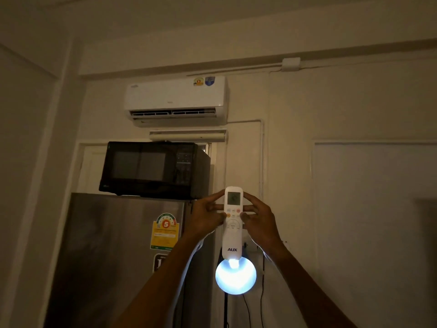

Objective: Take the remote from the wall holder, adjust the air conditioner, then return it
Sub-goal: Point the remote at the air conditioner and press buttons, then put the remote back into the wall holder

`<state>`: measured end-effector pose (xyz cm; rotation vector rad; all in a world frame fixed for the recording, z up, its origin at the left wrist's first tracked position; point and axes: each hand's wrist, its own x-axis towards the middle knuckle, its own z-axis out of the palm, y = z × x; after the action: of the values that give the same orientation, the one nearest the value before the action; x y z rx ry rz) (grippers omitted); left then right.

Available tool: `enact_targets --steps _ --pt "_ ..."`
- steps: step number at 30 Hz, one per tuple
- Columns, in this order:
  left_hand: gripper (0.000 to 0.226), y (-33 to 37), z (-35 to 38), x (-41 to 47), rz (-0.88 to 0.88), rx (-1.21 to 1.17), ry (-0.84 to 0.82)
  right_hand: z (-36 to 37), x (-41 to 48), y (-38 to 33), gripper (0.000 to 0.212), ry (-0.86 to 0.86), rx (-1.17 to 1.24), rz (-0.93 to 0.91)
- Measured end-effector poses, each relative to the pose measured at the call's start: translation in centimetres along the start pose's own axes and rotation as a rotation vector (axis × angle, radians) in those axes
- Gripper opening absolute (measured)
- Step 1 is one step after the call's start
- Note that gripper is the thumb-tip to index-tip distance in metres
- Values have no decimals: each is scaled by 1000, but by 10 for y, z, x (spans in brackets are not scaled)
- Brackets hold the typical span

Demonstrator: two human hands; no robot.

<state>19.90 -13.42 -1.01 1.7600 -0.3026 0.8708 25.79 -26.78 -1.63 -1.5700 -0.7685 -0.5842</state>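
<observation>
Remote (233, 223): white plastic, slim, rounded ends, small grey screen at top, held upright in front of the wall below the AC (176, 100), likely so its top faces the unit. Left hand (206, 217): closed on the remote's left edge, thumb on the buttons. Right hand (257, 221): closed on the right edge, thumb near the buttons. AC: white, glossy, box-shaped, louvre open. Holder: not made out in the dim light; possibly behind the remote. Lamp (235, 275): round, glowing, just under the remote. Microwave (153, 169): black, on steel fridge (113, 245).
</observation>
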Motion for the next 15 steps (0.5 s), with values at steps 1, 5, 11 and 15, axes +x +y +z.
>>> enact_targets --steps 1,5,11,15 --pt "58 -3 10 4 -1 -15 -2 -6 3 7 46 -1 -7 -1" --pt "60 -19 48 26 -14 -52 -29 -31 20 41 48 13 -32 17" --pt "63 -42 103 77 -39 -130 -75 -70 60 90 50 25 -58 0" --pt "66 -55 140 112 -75 -206 -79 -96 94 113 51 64 -111 -33"
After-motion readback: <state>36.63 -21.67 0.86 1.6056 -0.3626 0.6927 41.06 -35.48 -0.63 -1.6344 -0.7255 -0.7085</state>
